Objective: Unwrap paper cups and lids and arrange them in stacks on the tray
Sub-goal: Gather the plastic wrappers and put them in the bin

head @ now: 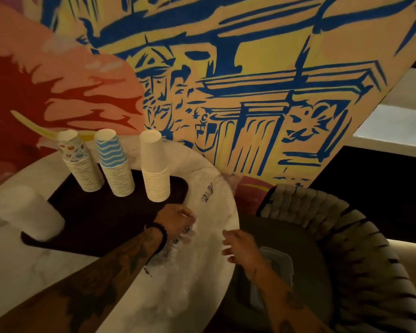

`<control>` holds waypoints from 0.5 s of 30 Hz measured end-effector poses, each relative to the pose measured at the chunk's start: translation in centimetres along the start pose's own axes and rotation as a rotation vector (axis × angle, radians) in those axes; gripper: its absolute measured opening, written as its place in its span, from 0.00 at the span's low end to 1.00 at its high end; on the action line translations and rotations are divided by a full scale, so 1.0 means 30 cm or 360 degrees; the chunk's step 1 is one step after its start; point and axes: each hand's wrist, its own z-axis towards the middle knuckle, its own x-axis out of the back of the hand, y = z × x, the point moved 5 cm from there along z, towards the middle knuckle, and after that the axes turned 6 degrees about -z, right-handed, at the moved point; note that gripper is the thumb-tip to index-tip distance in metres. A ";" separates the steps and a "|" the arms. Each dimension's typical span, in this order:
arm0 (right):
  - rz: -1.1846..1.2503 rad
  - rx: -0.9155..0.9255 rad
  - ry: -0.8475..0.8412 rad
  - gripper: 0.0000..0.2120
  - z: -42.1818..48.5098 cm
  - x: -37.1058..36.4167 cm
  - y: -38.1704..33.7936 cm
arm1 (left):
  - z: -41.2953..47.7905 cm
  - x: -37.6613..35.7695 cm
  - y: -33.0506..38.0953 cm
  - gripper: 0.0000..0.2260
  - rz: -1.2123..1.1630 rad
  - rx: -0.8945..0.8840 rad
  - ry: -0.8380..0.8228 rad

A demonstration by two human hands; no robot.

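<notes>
A: Any lettering showing anywhere?
B: Only purple print, sitting on the clear wrapper (pixel 207 193) right of centre. It is blurring out; nothing is reading as words or numbers.

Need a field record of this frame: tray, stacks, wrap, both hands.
tray: dark tray on marble table
stacks on tray: three in a row, upside down: patterned cups, blue-wave cups, plain white cups
other: blurred white stack at the tray's left edge; cups or lids unclear
left hand: grips clear plastic wrap
right hand: open, fingers spread, by the table edge
chair: clear container on seat
</notes>
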 end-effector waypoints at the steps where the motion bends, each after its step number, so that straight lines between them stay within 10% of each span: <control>1: 0.0010 0.0012 -0.0011 0.11 -0.016 -0.005 0.000 | -0.029 0.009 -0.003 0.01 -0.0072 0.0032 0.0004; 15: 0.0651 0.0026 -0.0506 0.18 -0.333 -0.023 -0.010 | -0.474 0.003 0.040 0.02 -0.0416 -0.0169 0.0094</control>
